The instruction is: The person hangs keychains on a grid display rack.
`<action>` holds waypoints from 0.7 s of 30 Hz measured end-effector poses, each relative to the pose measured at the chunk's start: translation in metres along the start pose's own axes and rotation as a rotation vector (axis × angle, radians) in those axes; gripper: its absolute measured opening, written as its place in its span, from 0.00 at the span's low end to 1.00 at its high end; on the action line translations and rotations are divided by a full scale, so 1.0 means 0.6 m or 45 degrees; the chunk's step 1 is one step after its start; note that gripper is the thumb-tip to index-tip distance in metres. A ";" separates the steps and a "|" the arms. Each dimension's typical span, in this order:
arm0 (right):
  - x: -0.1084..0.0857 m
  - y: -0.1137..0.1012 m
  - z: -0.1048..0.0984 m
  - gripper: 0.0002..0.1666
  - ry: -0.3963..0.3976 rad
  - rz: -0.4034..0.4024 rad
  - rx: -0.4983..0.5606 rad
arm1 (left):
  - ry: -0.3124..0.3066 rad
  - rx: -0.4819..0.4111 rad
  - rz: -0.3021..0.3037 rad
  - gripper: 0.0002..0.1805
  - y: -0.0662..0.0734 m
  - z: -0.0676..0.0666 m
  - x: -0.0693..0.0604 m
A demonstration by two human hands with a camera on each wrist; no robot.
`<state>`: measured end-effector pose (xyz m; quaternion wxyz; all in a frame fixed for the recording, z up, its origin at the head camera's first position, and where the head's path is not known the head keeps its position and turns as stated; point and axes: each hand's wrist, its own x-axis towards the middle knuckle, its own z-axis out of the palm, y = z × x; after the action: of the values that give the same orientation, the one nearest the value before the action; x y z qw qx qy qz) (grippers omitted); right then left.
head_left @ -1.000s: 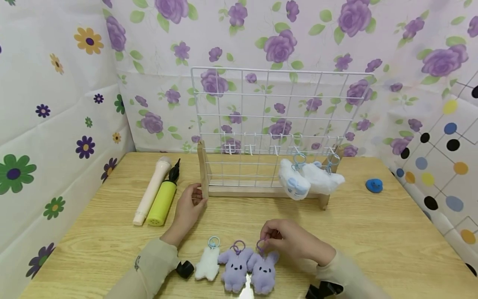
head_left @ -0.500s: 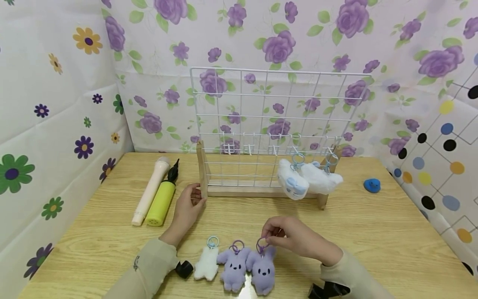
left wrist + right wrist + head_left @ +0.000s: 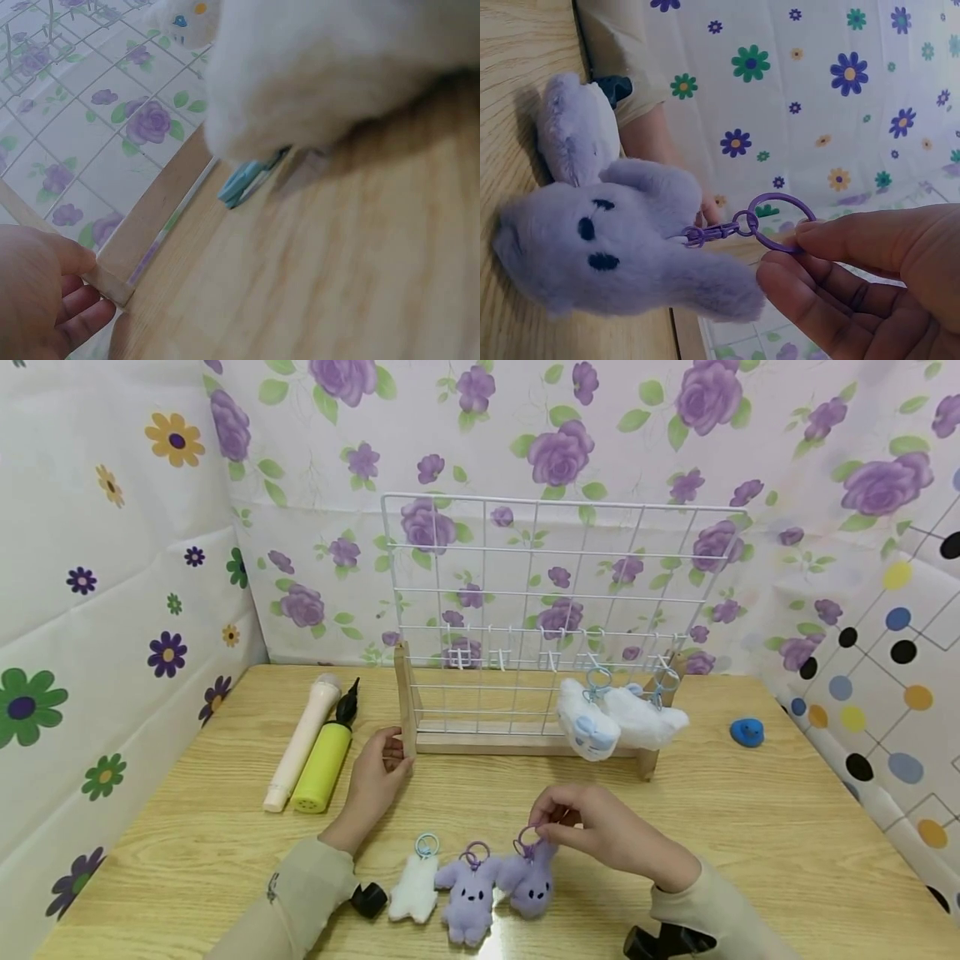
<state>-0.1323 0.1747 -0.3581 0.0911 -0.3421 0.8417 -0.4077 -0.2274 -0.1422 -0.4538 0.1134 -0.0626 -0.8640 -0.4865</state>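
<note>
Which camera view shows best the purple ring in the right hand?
The right wrist view: the ring is large there, pinched by the right hand. The head view shows it small; the left wrist view does not show it.

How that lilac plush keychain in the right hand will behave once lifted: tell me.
The lilac plush keychain will probably swing, since links join it to the round purple ring. Fuzzy and padded, it should be soft and light.
</note>
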 end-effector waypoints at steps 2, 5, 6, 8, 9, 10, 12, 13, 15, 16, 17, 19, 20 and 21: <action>0.001 -0.002 -0.002 0.03 0.011 -0.007 0.000 | 0.003 0.003 0.002 0.25 0.000 0.000 0.000; 0.002 -0.006 -0.005 0.04 0.033 -0.017 0.009 | 0.006 0.006 0.005 0.25 0.001 0.000 0.000; 0.002 -0.007 -0.006 0.04 0.042 -0.020 0.015 | 0.006 0.005 0.006 0.25 0.001 0.000 0.000; 0.003 -0.010 -0.007 0.04 0.061 -0.025 0.024 | 0.008 0.005 0.007 0.25 0.002 0.000 0.000; 0.003 -0.011 -0.008 0.04 0.070 -0.026 0.033 | 0.008 0.004 0.007 0.25 0.002 0.000 0.000; 0.004 -0.012 -0.009 0.05 0.078 -0.027 0.040 | 0.007 0.004 0.006 0.25 0.002 -0.001 0.000; 0.005 -0.013 -0.011 0.05 0.090 -0.023 0.052 | 0.007 0.005 0.004 0.25 0.002 0.000 0.000; 0.006 -0.014 -0.012 0.05 0.096 -0.022 0.055 | 0.006 0.005 0.003 0.25 0.002 0.000 0.000; 0.007 -0.018 -0.014 0.04 0.110 -0.027 0.060 | 0.004 0.003 -0.001 0.25 0.003 0.000 0.000; 0.007 -0.019 -0.015 0.04 0.119 -0.033 0.056 | 0.003 0.000 -0.004 0.25 0.003 0.000 0.000; 0.008 -0.021 -0.016 0.04 0.127 -0.036 0.053 | 0.002 -0.004 -0.007 0.25 0.003 0.000 0.000; 0.011 -0.024 -0.019 0.04 0.141 -0.054 0.049 | 0.002 -0.011 -0.013 0.25 0.003 0.000 0.000; 0.012 -0.025 -0.020 0.04 0.148 -0.063 0.043 | 0.002 -0.015 -0.015 0.25 0.003 0.000 -0.001; 0.014 -0.026 -0.022 0.04 0.155 -0.072 0.036 | 0.002 -0.018 -0.019 0.25 0.003 0.000 -0.001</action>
<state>-0.1362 0.1706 -0.3368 0.0330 -0.3391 0.8298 -0.4419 -0.2266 -0.1410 -0.4525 0.1101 -0.0566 -0.8608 -0.4936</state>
